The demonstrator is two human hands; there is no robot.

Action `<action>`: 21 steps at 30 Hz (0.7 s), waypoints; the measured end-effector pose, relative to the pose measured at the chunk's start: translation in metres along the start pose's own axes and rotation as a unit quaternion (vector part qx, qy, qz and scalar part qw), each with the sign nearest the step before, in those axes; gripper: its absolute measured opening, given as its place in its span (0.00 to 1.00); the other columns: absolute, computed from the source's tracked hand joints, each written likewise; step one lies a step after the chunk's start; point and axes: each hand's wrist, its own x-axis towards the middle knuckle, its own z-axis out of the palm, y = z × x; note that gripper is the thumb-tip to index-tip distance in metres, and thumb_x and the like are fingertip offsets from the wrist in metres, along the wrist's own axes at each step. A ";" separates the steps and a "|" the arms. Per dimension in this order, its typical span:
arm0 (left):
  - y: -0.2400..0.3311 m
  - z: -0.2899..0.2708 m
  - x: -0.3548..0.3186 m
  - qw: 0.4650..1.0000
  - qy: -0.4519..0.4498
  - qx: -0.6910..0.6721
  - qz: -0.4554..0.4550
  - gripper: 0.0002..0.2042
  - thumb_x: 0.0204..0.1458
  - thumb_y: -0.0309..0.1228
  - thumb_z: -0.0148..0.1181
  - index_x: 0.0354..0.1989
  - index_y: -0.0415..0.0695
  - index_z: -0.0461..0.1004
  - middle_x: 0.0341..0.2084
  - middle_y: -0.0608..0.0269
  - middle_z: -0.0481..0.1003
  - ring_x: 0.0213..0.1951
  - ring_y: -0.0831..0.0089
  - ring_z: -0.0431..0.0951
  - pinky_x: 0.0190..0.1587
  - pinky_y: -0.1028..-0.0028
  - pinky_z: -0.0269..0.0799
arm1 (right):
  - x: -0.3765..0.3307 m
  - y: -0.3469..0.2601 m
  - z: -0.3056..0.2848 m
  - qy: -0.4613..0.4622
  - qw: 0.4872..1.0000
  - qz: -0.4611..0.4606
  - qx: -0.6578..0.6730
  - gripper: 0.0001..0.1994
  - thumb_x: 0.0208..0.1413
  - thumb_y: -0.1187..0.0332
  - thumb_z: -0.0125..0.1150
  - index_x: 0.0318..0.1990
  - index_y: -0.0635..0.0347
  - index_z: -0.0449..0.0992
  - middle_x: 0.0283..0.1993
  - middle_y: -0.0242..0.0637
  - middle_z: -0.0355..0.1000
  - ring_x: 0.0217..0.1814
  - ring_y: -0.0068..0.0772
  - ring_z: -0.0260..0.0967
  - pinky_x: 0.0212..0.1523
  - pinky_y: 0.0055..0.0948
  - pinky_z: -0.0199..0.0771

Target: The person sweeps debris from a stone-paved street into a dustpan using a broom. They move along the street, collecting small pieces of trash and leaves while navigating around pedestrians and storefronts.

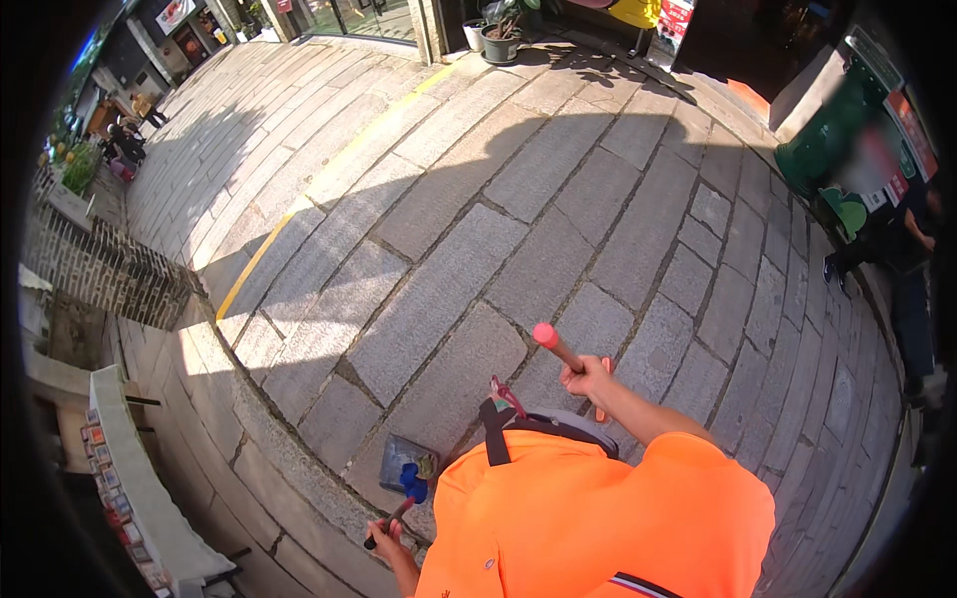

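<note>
While a round, pink-tipped brown stick (564, 351) was gripped in the right hand (586, 378), a slim dark tool (399, 512) was grasped in the left hand (393, 549).
Just ahead of the left, nearer hand, a square grey pan (396, 454) was overlapped by a blue object (412, 482); the stick was angled forward-left; the tool's type could not be made out.

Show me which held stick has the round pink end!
The brown stick in the right hand: its end is round and bright pink. The darker stick in the left hand shows no such round end.
</note>
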 end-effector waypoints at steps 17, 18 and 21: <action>0.187 0.174 0.261 0.993 0.043 -0.109 -0.026 0.11 0.52 0.33 0.52 0.27 0.36 0.68 0.20 0.58 0.71 0.15 0.72 0.74 0.15 0.79 0.73 | 0.145 0.182 0.333 0.025 0.987 -0.017 -0.158 0.07 0.44 0.68 0.47 0.18 0.55 0.63 0.13 0.31 0.59 0.15 0.28 0.60 0.16 0.24 0.61; 0.196 0.183 0.279 0.992 0.050 -0.110 -0.031 0.11 0.52 0.33 0.52 0.27 0.36 0.68 0.20 0.58 0.71 0.15 0.72 0.74 0.15 0.79 0.73 | 0.143 0.198 0.357 0.035 0.987 -0.018 -0.154 0.07 0.44 0.67 0.47 0.18 0.55 0.63 0.12 0.30 0.59 0.14 0.27 0.59 0.16 0.24 0.61; 0.228 0.194 0.328 0.991 0.059 -0.118 -0.033 0.10 0.52 0.32 0.53 0.26 0.36 0.68 0.20 0.58 0.71 0.14 0.73 0.73 0.14 0.80 0.73 | 0.159 0.238 0.400 0.014 0.983 -0.013 -0.180 0.09 0.42 0.67 0.48 0.14 0.55 0.60 0.11 0.29 0.58 0.12 0.26 0.58 0.15 0.22 0.61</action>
